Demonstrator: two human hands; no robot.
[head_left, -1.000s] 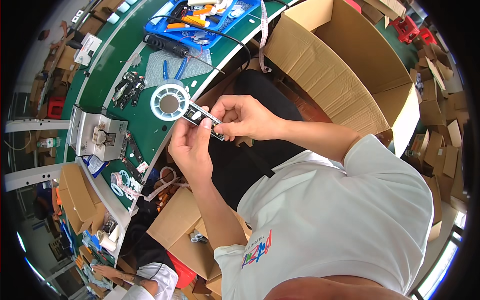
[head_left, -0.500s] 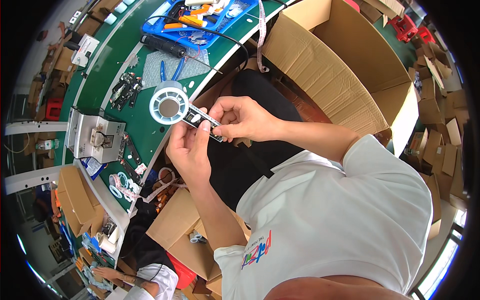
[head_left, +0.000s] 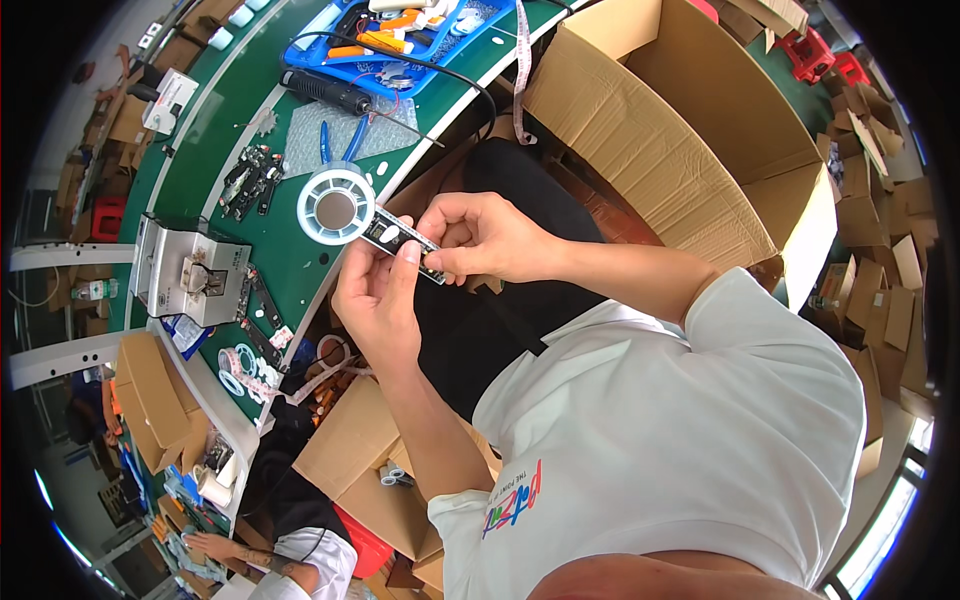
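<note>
Between my two hands is a small device that looks like a handheld fan, with a round white ring head (head_left: 336,208) and a narrow handle showing a dark circuit board (head_left: 392,236). My left hand (head_left: 380,295) grips this handle from below, its thumb lying on the board close to the head. At the handle's other end, my right hand (head_left: 490,240) pinches with thumb and fingertips; whatever small part may be under them is hidden. Just beyond the head, blue-handled pliers (head_left: 343,141) lie on bubble wrap (head_left: 300,128) on the green bench.
A black electric screwdriver (head_left: 328,92) and a blue tray (head_left: 440,62) of orange and white parts sit at the back. Dark circuit boards (head_left: 252,182) are heaped near a metal fixture (head_left: 192,270). A large carton (head_left: 640,150) stands right; another person's arm (head_left: 250,555) shows lower left.
The fan's round head has tipped slightly, so its face shows flatter and less of its side is visible. Both hands stay in nearly the same place.
</note>
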